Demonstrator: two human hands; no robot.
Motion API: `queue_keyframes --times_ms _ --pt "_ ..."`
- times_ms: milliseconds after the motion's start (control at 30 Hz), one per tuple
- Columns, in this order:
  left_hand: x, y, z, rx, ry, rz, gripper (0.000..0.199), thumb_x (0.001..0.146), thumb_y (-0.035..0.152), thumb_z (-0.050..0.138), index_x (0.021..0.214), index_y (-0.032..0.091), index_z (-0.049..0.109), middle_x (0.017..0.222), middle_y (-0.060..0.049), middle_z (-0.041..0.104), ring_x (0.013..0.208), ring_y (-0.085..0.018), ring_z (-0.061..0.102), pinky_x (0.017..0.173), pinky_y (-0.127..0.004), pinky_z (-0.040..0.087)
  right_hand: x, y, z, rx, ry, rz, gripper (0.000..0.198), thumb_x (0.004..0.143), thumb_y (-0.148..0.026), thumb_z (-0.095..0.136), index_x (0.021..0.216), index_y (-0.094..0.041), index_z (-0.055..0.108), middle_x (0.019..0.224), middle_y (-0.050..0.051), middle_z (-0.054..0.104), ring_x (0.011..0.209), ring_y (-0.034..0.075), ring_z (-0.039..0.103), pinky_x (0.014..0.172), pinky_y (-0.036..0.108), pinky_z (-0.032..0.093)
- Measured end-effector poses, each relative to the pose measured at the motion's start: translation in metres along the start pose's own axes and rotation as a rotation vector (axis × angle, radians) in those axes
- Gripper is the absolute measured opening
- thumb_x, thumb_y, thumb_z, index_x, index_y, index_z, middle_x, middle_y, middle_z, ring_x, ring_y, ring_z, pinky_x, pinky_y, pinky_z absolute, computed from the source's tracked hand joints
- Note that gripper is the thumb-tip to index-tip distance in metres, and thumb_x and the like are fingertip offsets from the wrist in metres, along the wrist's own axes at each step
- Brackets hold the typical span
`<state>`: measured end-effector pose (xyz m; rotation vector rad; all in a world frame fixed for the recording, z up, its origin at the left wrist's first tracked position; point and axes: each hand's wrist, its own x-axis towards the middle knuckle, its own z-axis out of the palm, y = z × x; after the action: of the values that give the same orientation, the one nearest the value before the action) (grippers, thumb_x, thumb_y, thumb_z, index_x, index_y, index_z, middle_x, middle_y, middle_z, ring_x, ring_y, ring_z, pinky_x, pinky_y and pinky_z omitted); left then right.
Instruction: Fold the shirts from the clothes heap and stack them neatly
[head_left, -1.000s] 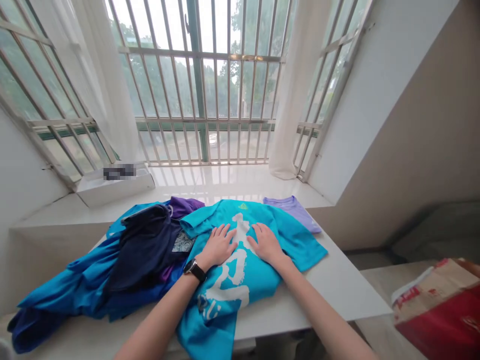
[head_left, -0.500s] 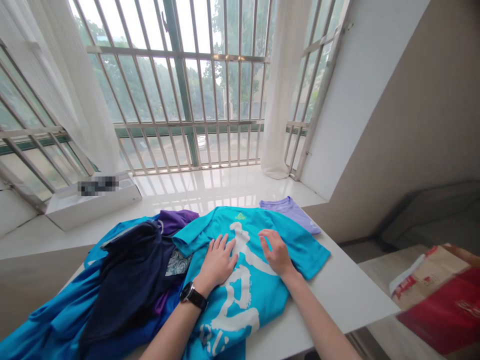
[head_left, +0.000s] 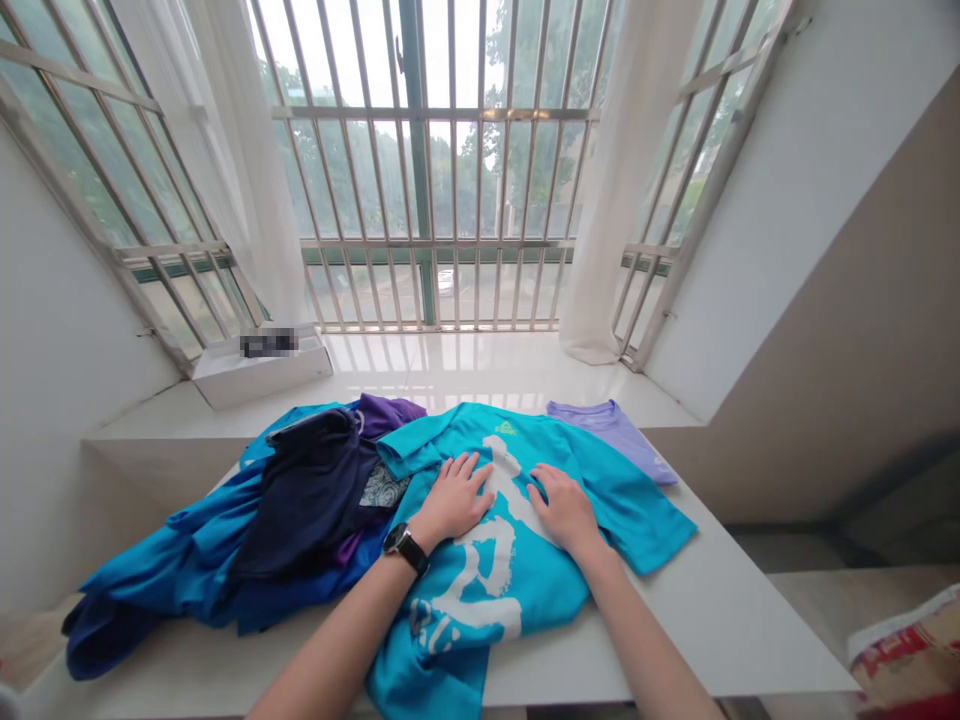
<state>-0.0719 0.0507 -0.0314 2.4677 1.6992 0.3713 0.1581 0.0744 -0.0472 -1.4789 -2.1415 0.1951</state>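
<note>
A turquoise T-shirt (head_left: pixel 540 590) with large white brush lettering lies spread on the white table, its collar end toward the window and its lower end bunched near me. My left hand (head_left: pixel 457 495), with a black watch (head_left: pixel 405 546) on the wrist, rests flat on the shirt's chest, fingers spread. My right hand (head_left: pixel 564 508) lies on the shirt to the right of the lettering, fingers apart and slightly bent. Neither hand grasps the cloth. Beside the shirt's right shoulder sits a folded lavender shirt (head_left: pixel 615 435), partly covered by the turquoise sleeve.
Left of the shirt is a heap of dark navy (head_left: pixel 307 510), blue and purple clothes, hanging past the table's left side. A white box (head_left: pixel 262 370) stands on the windowsill (head_left: pixel 450 365). The white table (head_left: pixel 697 620) ends at the right, near a red and tan bag (head_left: pixel 911 650).
The view has swung left, so everything sits further right in it. My right hand has lowered onto the shirt with its fingers spreading; my left hand stays on the chest.
</note>
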Motion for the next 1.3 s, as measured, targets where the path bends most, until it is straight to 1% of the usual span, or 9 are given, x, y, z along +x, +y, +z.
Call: queue_keyframes --times_ms 167,300,400,533,633,700,900,1067,1300 --pt "-0.0022 0.0 -0.0009 -0.04 0.004 -0.006 0.051 0.1 0.046 0.045 0.147 0.025 0.047 0.157 -0.013 0.037 0.148 -0.035 0.026 0.119 -0.058 0.022 0.0003 -0.0025 -0.0052 -0.039 -0.029 -0.01 0.036 0.095 -0.032 0.046 0.119 -0.02 0.069 0.133 0.013 0.065 0.125 0.028 0.058 0.106 0.042 0.044" --pt "-0.0031 0.0005 -0.0039 -0.061 0.01 0.001 0.051 0.1 0.046 0.045 0.146 0.025 0.048 0.157 -0.013 0.038 0.147 -0.035 0.027 0.119 -0.058 0.022 0.0005 -0.0032 -0.007 -0.048 -0.042 -0.011 0.036 0.095 -0.031 0.046 0.119 -0.019 0.069 0.133 0.014 0.064 0.126 0.028 0.058 0.106 0.042 0.044" --pt "-0.0031 0.0007 -0.0062 -0.068 0.003 -0.002 0.05 0.099 0.045 0.046 0.146 0.025 0.048 0.157 -0.012 0.038 0.147 -0.034 0.027 0.119 -0.058 0.022 0.002 -0.0019 -0.0047 -0.052 -0.033 -0.01 0.033 0.094 -0.031 0.048 0.118 -0.021 0.069 0.132 0.013 0.065 0.126 0.029 0.058 0.105 0.043 0.044" --pt "-0.003 -0.0003 -0.0059 -0.066 0.012 0.005 0.05 0.099 0.045 0.046 0.145 0.025 0.049 0.156 -0.013 0.038 0.147 -0.034 0.028 0.119 -0.058 0.022 0.005 0.0023 -0.0011 -0.041 -0.025 -0.016 0.028 0.094 -0.033 0.049 0.109 -0.022 0.069 0.128 0.013 0.067 0.122 0.029 0.06 0.101 0.044 0.047" --pt "-0.0029 -0.0017 -0.0042 -0.066 0.007 0.011 0.051 0.1 0.047 0.044 0.146 0.026 0.047 0.157 -0.013 0.037 0.147 -0.035 0.027 0.119 -0.059 0.021 0.0071 0.0051 0.0003 -0.014 -0.025 -0.022 0.023 0.094 -0.031 0.048 0.098 -0.022 0.068 0.124 0.013 0.069 0.119 0.029 0.062 0.1 0.043 0.047" --pt "-0.0027 -0.0025 -0.0034 -0.063 -0.001 0.01 0.052 0.1 0.048 0.043 0.146 0.025 0.047 0.158 -0.013 0.037 0.147 -0.035 0.027 0.119 -0.059 0.021 0.0079 0.0057 0.0002 0.001 -0.02 -0.019 0.022 0.094 -0.03 0.047 0.095 -0.021 0.067 0.123 0.014 0.069 0.119 0.029 0.062 0.099 0.043 0.047" --pt "-0.0016 -0.0027 -0.0026 -0.04 0.0 0.015 0.051 0.099 0.047 0.044 0.145 0.024 0.048 0.157 -0.014 0.038 0.147 -0.035 0.027 0.119 -0.058 0.022 0.0076 0.0025 -0.004 0.036 -0.029 0.006 0.024 0.096 -0.028 0.044 0.099 -0.02 0.066 0.119 0.013 0.07 0.113 0.027 0.064 0.097 0.04 0.048" --pt "-0.0014 -0.0025 -0.0023 -0.039 0.016 0.012 0.051 0.099 0.046 0.045 0.144 0.023 0.049 0.156 -0.014 0.04 0.146 -0.035 0.029 0.119 -0.058 0.023 0.0072 0.003 -0.0031 0.035 -0.041 0.027 0.02 0.097 -0.025 0.045 0.098 -0.02 0.065 0.124 0.012 0.068 0.116 0.026 0.063 0.099 0.037 0.046" --pt "-0.0007 -0.0005 -0.0044 -0.038 0.014 -0.004 0.048 0.098 0.044 0.048 0.142 0.024 0.052 0.155 -0.014 0.041 0.146 -0.035 0.031 0.119 -0.057 0.024 0.0074 0.0056 -0.0015 0.038 -0.033 0.013 0.016 0.096 -0.023 0.049 0.095 -0.021 0.065 0.123 0.011 0.069 0.117 0.024 0.063 0.101 0.036 0.046"
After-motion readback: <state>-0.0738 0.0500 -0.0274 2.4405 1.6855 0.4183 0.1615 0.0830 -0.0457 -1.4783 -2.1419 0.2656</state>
